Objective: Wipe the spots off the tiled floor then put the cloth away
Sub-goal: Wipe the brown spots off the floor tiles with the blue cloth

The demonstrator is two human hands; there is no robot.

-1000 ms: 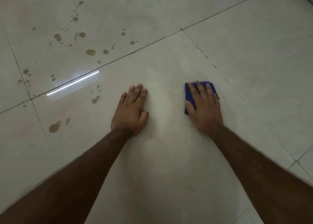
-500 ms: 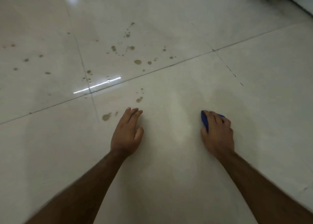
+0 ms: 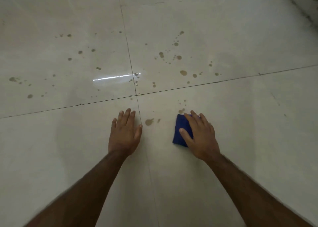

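Now that the right hand (image 3: pixel 200 137) has slid the blue cloth (image 3: pixel 180 132) flat-palmed up beside the nearest spots (image 3: pixel 149 122), left hand (image 3: pixel 124 135) spread flat on tile, wiping's abt to start.

The glossy pale tiled floor (image 3: pixel 240 123) has dark grout lines crossing just beyond the hands. Brown spots (image 3: pixel 183 73) scatter over the far tiles, a few near the crossing. A blue cloth (image 3: pixel 180 132) lies flat under the right hand (image 3: pixel 201 137); the left hand (image 3: pixel 124 135) rests palm-down beside a spot.
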